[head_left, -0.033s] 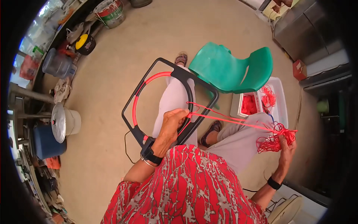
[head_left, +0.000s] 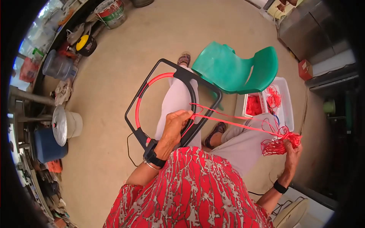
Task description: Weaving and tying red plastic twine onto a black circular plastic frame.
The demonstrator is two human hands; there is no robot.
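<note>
Your left hand's (head_left: 176, 127) fingers pinch the red cord (head_left: 235, 124) at the right side of the black frame (head_left: 186, 76); your right hand (head_left: 292, 155) clutches its bundle (head_left: 274, 147), right of the frame. Red already lines the frame's left arc; the bundle seems unused.

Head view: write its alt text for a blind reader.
A person's left hand pinches thin red cord at a black frame holding a red-and-black ring; the right hand grips the cord's tangled bundle. A green plastic chair is beyond.
</note>
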